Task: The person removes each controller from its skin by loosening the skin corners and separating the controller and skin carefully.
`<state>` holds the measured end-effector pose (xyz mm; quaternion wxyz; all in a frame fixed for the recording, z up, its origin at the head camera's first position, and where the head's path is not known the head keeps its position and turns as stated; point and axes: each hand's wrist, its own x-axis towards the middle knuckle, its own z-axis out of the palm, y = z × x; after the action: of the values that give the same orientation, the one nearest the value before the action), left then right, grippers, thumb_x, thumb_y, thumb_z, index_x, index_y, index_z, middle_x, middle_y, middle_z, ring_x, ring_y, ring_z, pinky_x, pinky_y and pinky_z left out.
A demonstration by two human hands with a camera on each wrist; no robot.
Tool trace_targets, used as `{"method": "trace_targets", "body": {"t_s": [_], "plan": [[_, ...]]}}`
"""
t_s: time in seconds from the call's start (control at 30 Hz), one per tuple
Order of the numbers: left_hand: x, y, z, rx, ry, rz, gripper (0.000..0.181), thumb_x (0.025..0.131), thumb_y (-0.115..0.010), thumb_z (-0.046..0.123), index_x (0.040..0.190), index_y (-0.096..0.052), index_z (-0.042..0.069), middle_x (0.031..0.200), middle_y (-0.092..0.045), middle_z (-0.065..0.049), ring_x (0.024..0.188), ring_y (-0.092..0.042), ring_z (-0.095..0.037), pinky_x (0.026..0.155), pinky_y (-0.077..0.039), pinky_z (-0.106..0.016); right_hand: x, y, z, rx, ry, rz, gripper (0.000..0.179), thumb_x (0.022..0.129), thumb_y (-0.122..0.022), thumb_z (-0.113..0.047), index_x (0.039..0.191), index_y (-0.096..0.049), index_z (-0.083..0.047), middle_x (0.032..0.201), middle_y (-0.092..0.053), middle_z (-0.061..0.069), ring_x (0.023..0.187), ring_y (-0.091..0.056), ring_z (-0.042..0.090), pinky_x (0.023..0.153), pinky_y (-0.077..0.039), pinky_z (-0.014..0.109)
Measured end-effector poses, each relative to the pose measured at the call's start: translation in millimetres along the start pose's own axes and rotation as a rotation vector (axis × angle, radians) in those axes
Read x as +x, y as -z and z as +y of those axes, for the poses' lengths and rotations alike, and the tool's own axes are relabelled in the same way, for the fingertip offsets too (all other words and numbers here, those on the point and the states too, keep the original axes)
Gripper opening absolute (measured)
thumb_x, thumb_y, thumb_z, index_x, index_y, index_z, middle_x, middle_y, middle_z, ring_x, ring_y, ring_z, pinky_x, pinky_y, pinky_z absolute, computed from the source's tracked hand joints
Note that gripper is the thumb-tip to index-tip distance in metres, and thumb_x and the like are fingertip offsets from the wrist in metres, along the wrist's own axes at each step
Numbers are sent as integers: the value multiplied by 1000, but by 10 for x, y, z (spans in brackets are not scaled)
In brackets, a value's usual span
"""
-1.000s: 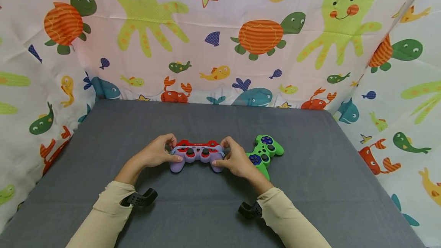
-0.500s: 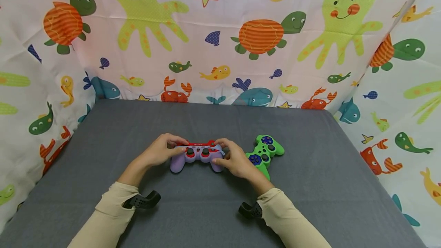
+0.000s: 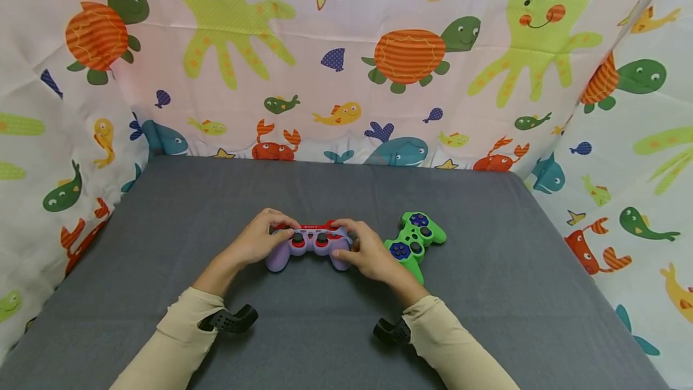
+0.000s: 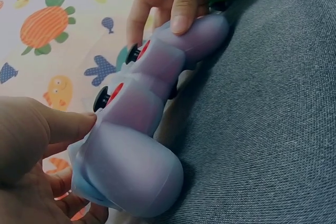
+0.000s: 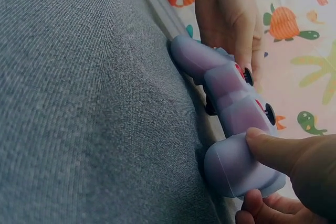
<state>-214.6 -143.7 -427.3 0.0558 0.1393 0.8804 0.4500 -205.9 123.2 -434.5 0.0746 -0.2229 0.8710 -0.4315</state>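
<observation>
A red game controller [image 3: 311,227] sits on the grey cloth, with a translucent lilac silicone cover [image 3: 278,257] over its front and both handles. Its black thumbsticks poke through the cover, while red still shows along the top edge. My left hand [image 3: 261,237] pinches the cover and controller at the upper left, thumb [image 4: 79,125] near the left stick and fingers behind. At the other end my right hand [image 3: 370,250] holds the right handle, its thumb [image 5: 273,145] on the cover's face and its fingers curled beneath or behind.
A green game controller [image 3: 414,238] with blue button pads lies at an angle just right of my right hand. The grey cloth [image 3: 314,336] covers the table. Behind and at the sides hangs a sea-animal printed curtain [image 3: 335,77].
My left hand has slid rightward from the controller's left end to its upper left, near the stick. The right fingertips have crept slightly left along the top edge. The green controller stays put.
</observation>
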Motion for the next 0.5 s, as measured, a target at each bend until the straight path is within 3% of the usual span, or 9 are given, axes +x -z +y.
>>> {"method": "trace_targets", "body": {"t_s": [0.17, 0.37, 0.5], "plan": [[7, -20, -16, 12, -11, 21, 16, 96, -65, 8, 108, -76, 5, 121, -59, -19, 117, -53, -34, 99, -43, -53, 2, 6, -6, -11, 22, -30, 52, 93, -74, -13, 142, -57, -13, 124, -52, 21, 62, -48, 14, 57, -43, 22], [16, -46, -14, 41, -39, 41, 17, 94, -68, 6, 108, -78, 6, 118, -61, -19, 113, -56, -34, 96, -45, -52, 1, 6, 3, -24, 31, -33, 53, 93, -73, -13, 143, -56, -13, 126, -53, 21, 67, -49, 13, 61, -45, 23], [-4, -53, 13, 45, 5, 66, 14, 95, -67, 7, 104, -78, 6, 115, -62, -17, 109, -56, -32, 94, -45, -49, 19, -7, -5, -41, 42, -34, 55, 93, -74, -14, 144, -56, -13, 127, -53, 21, 68, -49, 13, 62, -45, 23]]}}
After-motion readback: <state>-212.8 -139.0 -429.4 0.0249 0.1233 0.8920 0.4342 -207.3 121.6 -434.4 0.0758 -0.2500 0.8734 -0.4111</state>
